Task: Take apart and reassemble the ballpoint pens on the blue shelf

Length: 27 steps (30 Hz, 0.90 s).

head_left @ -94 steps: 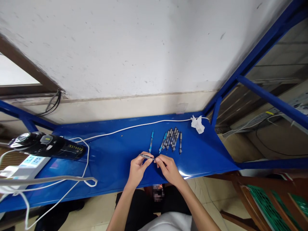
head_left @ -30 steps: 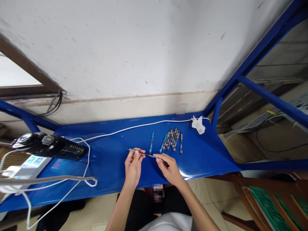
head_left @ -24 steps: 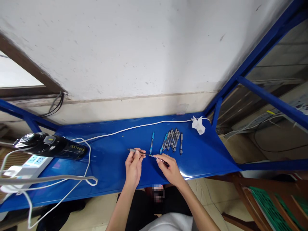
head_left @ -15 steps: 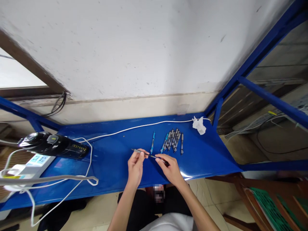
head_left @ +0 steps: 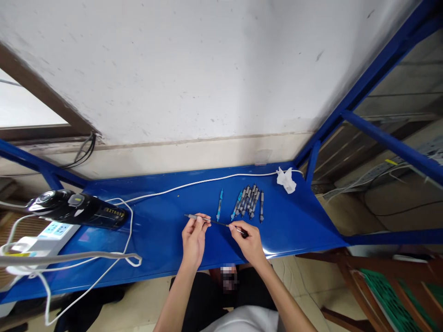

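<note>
Pinched in my left hand (head_left: pixel 194 240) is a grey pen barrel (head_left: pixel 191 216), its tip pointing left. A thin dark refill (head_left: pixel 219 223) spans the gap from the barrel to my right hand (head_left: pixel 251 244), whose thumb and fingers are closed on its right end. A dark piece with a pale edge (head_left: pixel 243 233) shows within the right hand; its kind is partly hidden by the fingers. Just beyond the hands lies a single light-blue pen (head_left: pixel 220 205). To its right, several grey and blue pens (head_left: pixel 246 201) lie in a bunch, with one grey pen (head_left: pixel 261 206) beside them.
The blue table (head_left: pixel 159 240) meets the wall at the back. A crumpled white tissue (head_left: pixel 286 180) sits at the far right, near a white cable (head_left: pixel 194 184). On the left are a black bottle (head_left: pixel 93 210), a white power strip (head_left: pixel 51 237) and looped cables.
My hands have moved apart: the left slightly left, the right to the right. A longer stretch of dark refill shows between them. The pens on the table stay put.
</note>
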Each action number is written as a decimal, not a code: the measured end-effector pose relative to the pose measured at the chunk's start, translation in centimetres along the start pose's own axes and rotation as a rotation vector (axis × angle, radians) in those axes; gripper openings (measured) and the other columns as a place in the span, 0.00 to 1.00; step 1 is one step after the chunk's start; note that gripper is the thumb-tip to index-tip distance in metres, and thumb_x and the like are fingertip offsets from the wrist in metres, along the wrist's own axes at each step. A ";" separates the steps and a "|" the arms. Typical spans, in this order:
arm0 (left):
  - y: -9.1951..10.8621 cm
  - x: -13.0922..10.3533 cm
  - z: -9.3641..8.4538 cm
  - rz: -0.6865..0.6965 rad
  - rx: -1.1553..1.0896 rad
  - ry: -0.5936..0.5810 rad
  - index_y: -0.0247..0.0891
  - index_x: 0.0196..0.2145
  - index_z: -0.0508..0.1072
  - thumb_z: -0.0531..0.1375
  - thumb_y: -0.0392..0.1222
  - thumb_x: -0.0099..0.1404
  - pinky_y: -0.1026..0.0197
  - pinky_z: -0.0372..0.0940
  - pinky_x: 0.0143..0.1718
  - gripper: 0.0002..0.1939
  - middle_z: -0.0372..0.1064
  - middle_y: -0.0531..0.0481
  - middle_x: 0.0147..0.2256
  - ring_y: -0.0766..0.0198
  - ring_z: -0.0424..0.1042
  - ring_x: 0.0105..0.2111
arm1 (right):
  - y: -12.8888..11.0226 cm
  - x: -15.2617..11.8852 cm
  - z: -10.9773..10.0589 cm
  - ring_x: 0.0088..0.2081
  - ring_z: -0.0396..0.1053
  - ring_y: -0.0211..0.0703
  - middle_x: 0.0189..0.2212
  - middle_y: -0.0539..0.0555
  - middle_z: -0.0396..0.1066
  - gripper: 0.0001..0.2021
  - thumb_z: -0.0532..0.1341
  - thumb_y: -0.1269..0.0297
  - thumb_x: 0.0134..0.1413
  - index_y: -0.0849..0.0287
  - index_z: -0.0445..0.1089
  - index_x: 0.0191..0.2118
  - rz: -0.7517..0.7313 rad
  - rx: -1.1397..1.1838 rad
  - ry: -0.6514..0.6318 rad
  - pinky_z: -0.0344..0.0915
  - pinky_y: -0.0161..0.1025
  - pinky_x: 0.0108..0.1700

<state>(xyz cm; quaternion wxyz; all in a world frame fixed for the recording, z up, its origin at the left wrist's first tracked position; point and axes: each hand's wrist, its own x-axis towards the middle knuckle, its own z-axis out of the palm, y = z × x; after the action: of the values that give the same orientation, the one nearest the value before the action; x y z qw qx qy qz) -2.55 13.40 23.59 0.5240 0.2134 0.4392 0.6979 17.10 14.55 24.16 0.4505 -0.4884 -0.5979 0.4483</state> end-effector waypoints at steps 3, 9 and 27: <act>-0.1 0.0 -0.1 -0.004 -0.006 0.000 0.39 0.44 0.84 0.74 0.52 0.69 0.60 0.73 0.47 0.15 0.78 0.45 0.43 0.62 0.76 0.42 | -0.1 0.0 0.0 0.27 0.66 0.40 0.26 0.50 0.74 0.16 0.66 0.51 0.69 0.58 0.83 0.38 -0.001 0.000 0.004 0.62 0.37 0.32; -0.2 -0.1 0.0 -0.005 0.049 -0.005 0.39 0.44 0.84 0.75 0.52 0.68 0.61 0.73 0.47 0.15 0.79 0.46 0.42 0.63 0.77 0.41 | 0.0 0.0 0.0 0.27 0.66 0.41 0.26 0.51 0.74 0.17 0.66 0.49 0.69 0.57 0.83 0.38 0.001 0.001 0.008 0.63 0.38 0.32; 0.2 -0.8 0.3 0.067 0.468 -0.259 0.39 0.42 0.87 0.75 0.49 0.68 0.53 0.74 0.53 0.11 0.84 0.43 0.42 0.53 0.82 0.44 | -0.3 0.2 0.1 0.34 0.77 0.45 0.36 0.55 0.82 0.13 0.67 0.52 0.72 0.55 0.84 0.49 -0.093 -0.060 -0.106 0.71 0.39 0.39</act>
<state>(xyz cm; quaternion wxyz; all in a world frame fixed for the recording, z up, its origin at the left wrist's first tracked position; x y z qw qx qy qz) -2.19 12.78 24.02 0.4886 0.4307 0.5108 0.5611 16.92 14.73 24.43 0.4237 -0.4489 -0.6561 0.4341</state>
